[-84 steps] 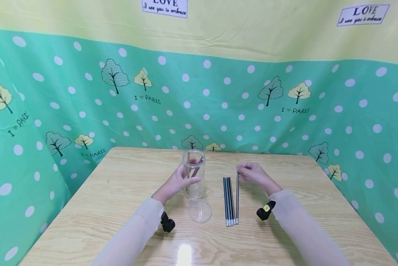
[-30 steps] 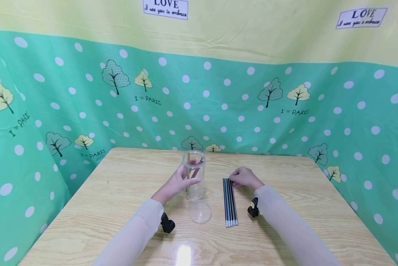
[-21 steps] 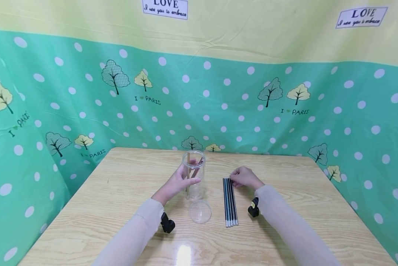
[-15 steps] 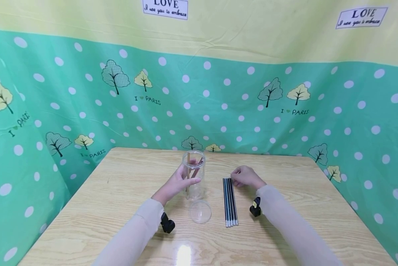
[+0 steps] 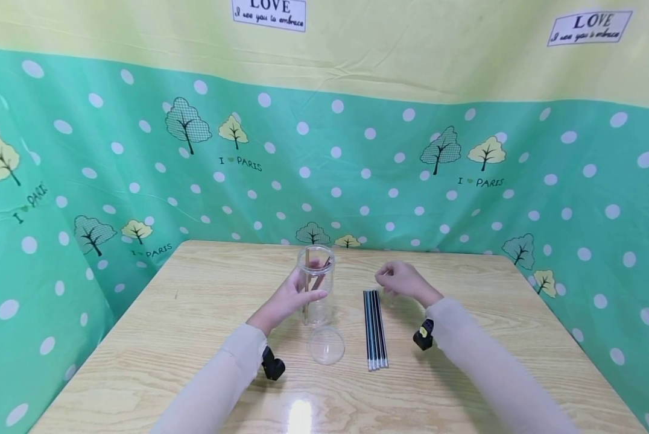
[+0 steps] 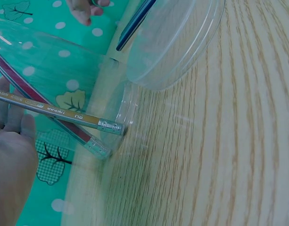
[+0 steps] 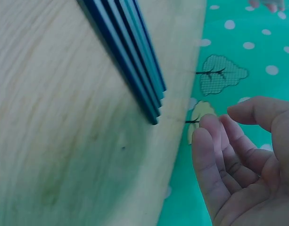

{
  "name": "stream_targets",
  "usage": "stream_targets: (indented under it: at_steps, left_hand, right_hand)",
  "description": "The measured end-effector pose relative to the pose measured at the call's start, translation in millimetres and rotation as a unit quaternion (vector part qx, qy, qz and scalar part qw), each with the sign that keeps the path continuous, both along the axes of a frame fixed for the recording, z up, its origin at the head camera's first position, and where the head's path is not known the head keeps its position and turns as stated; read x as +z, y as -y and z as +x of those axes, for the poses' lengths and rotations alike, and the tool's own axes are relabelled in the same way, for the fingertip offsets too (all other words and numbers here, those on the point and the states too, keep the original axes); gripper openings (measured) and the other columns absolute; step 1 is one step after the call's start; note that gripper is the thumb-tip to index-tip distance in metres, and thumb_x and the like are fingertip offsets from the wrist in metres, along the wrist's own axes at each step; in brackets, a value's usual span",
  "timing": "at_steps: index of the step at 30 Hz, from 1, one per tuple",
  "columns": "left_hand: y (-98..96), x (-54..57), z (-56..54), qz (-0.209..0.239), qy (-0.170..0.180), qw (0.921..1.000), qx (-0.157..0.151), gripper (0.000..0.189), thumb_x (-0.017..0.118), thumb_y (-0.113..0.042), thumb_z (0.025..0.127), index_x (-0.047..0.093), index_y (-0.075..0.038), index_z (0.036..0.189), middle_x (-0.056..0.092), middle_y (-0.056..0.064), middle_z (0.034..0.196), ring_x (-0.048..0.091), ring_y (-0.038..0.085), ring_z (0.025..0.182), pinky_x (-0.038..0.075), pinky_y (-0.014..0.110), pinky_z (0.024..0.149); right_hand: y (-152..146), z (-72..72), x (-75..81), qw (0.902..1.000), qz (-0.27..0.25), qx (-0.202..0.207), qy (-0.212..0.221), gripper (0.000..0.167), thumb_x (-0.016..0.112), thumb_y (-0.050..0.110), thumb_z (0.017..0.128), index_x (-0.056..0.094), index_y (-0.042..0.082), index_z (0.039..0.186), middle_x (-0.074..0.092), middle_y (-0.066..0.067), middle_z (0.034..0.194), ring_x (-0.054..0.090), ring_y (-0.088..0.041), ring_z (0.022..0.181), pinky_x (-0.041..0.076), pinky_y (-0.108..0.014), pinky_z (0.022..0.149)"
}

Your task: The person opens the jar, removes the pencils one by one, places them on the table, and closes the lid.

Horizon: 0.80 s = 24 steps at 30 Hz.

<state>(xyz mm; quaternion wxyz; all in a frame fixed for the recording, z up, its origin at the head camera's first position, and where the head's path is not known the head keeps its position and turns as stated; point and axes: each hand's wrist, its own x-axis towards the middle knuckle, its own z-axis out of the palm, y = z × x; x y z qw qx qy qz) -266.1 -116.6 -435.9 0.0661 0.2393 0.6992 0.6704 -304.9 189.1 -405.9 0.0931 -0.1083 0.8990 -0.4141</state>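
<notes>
My left hand (image 5: 289, 301) holds a clear jar (image 5: 320, 312), its thumb on the front side and its fingers behind. Through the wall show a gold pencil (image 6: 59, 111) and a dark red pencil (image 6: 71, 129), both leaning, eraser ends down at the base. Just above the far tips of a row of several dark pencils (image 5: 376, 330) is my right hand (image 5: 406, 282). Its fingers are loosely bent and hold nothing, as the right wrist view shows. Those pencils lie side by side, metal ferrules toward me.
A round clear lid (image 5: 327, 346) lies on the wooden table (image 5: 205, 374) in front of the jar, left of the pencil row. A green and yellow printed curtain (image 5: 357, 150) hangs behind the table and along its sides.
My right hand has brought a dark pencil leftward against the row and let it go, then lifted slightly up and away. My left hand and the jar stay in place.
</notes>
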Motion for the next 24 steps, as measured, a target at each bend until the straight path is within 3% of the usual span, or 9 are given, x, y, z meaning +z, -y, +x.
stream_targets:
  at_steps: [5, 12, 20, 24]
  left_hand:
    - [0.1, -0.6, -0.8, -0.002, -0.005, 1.0000, 0.002, 0.073, 0.073, -0.009, 0.092, 0.033, -0.016, 0.152, 0.043, 0.003, 0.154, 0.028, 0.028, 0.146, 0.014, 0.057, 0.119]
    - [-0.1, -1.3, -1.1, -0.006, -0.005, 1.0000, 0.003, 0.073, 0.072, -0.009, 0.093, 0.032, -0.016, 0.153, 0.043, 0.002, 0.154, 0.028, 0.026, 0.146, 0.012, 0.057, 0.119]
    - [-0.5, -1.5, -1.6, -0.006, -0.007, 1.0000, 0.001, 0.073, 0.072, -0.010, 0.093, 0.031, -0.016, 0.154, 0.043, 0.002, 0.154, 0.028, 0.027, 0.146, 0.013, 0.057, 0.119]
    - [-0.4, -1.0, -0.9, -0.005, -0.007, 1.0000, 0.001, 0.074, 0.073, -0.010, 0.092, 0.031, -0.015, 0.154, 0.042, 0.003, 0.154, 0.028, 0.029, 0.146, 0.014, 0.056, 0.119]
  right_hand:
    - [6, 3.9, 13.6, 0.9995, 0.001, 0.021, -0.026, 0.026, 0.059, 0.018, 0.100, 0.065, -0.003, 0.115, 0.066, -0.023, 0.102, 0.068, -0.034, 0.087, 0.060, -0.041, 0.073]
    - [18, 12.4, 37.9, 0.9965, -0.004, 0.052, -0.066, 0.026, 0.060, 0.018, 0.100, 0.067, -0.003, 0.114, 0.066, -0.009, 0.088, 0.068, -0.032, 0.082, 0.060, -0.036, 0.066]
    - [31, 22.8, 59.7, 0.9917, -0.001, 0.073, -0.106, 0.019, 0.061, 0.019, 0.100, 0.068, 0.005, 0.111, 0.066, -0.005, 0.090, 0.066, -0.020, 0.075, 0.060, -0.043, 0.069]
    - [38, 27.3, 68.0, 0.9894, -0.002, 0.076, -0.124, 0.018, 0.061, 0.020, 0.100, 0.069, 0.008, 0.111, 0.066, -0.004, 0.090, 0.065, -0.018, 0.072, 0.059, -0.037, 0.066]
